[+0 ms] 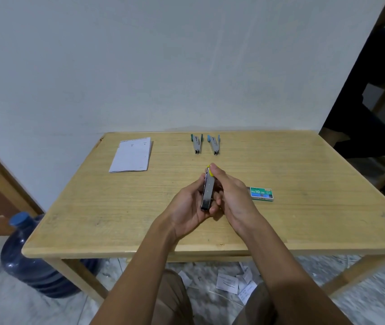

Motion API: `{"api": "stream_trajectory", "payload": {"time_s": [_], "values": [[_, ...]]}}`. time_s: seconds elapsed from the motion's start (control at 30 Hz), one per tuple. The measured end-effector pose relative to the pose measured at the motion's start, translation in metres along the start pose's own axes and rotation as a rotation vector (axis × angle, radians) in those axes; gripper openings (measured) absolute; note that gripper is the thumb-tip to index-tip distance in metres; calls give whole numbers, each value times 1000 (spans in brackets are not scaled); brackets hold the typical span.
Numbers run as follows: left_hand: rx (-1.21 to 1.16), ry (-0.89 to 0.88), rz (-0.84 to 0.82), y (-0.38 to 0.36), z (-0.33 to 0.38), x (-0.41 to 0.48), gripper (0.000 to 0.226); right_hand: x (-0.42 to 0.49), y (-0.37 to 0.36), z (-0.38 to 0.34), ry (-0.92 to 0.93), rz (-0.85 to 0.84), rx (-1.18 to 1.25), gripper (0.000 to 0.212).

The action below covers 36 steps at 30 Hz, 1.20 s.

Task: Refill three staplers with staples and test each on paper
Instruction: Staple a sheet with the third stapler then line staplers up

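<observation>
Both forearms reach in from the bottom edge and meet above the middle of the wooden desk [121, 221]. Cupped from below, the left hand [188, 207] has its fingers [215, 202] curled round a metal stapler with a yellow end [207, 191], holding it lengthwise, pointing away from the person, lifted off the desk top. From the other side the right hand [230, 193] closes on the same stapler, its thumb and forefinger pinched at the far yellow tip; whether the stapler's magazine is open cannot be made out.

Just to the right of the hands, flat on the desk, lies a small green staple box [261, 194] printed "No.10-1M". It looks closed, and what is inside it does not show.

Near the far edge of the desk, two more staplers lie side by side, close but apart: a green-handled stapler [197, 144] on the left and a blue-handled stapler [214, 144] on the right, both opened into a V with the hinged ends toward the person.

To their left, well apart, a thin stack of white paper [131, 155] lies flat.

Beside the desk's left leg, on the floor, stands a large blue water jug [37, 261] with a blue cap; its contents cannot be told. Scraps of paper [227, 282] litter the floor under the desk.
</observation>
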<state>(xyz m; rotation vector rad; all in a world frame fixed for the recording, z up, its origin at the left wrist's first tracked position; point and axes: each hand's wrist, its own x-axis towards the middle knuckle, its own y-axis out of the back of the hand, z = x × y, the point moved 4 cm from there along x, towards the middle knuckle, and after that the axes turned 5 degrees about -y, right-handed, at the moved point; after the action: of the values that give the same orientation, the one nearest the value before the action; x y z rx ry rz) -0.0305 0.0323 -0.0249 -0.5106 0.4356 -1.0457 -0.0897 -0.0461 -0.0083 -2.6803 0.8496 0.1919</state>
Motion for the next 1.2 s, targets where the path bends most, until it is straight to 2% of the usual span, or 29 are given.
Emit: {"api": "stream_trajectory", "payload": {"time_s": [0.13, 0.2, 0.3, 0.37, 0.43, 0.5, 0.57, 0.63, 0.73, 0.8, 0.9, 0.97, 1.1, 1.2], "values": [[-10, -20, 31, 7, 1, 0, 50, -3, -1, -9, 83, 117, -40, 38], [30, -43, 124, 14, 5, -2, 53, -2, 1, -16, 125, 206, -81, 35], [353, -271, 471, 36, 29, -13, 47, 1, 0, -23, 123, 250, -109, 36], [590, -464, 706, 58, 54, -22, 40, 4, -3, -25, 99, 233, -100, 37], [797, -563, 917, 89, 78, -25, 33, 7, -6, -25, 50, 181, -65, 41], [982, -533, 1130, 124, 99, -22, 28, 8, -11, -24, -8, 110, -35, 46], [1146, -359, 1241, 153, 115, -14, 45, 9, -15, -22, -41, 57, -31, 47], [1281, -149, 1256, 172, 125, -5, 61, 9, -20, -19, -58, 32, -30, 45], [1429, 52, 1201, 185, 131, 8, 65, 12, -27, -14, -71, 14, -64, 43], [1420, 103, 1152, 185, 137, 15, 65, 15, -30, -14, -76, 4, -83, 43], [1262, 173, 1078, 189, 145, 21, 69, 20, -34, -16, -91, -2, -107, 45], [1144, 155, 1023, 198, 150, 22, 58, 24, -35, -16, -99, -7, -115, 45], [943, -105, 875, 191, 156, 12, 6, 25, -36, -18, -91, -18, -167, 52], [842, -190, 694, 161, 160, -4, 14, 26, -32, -22, -46, 21, -243, 53]]}}
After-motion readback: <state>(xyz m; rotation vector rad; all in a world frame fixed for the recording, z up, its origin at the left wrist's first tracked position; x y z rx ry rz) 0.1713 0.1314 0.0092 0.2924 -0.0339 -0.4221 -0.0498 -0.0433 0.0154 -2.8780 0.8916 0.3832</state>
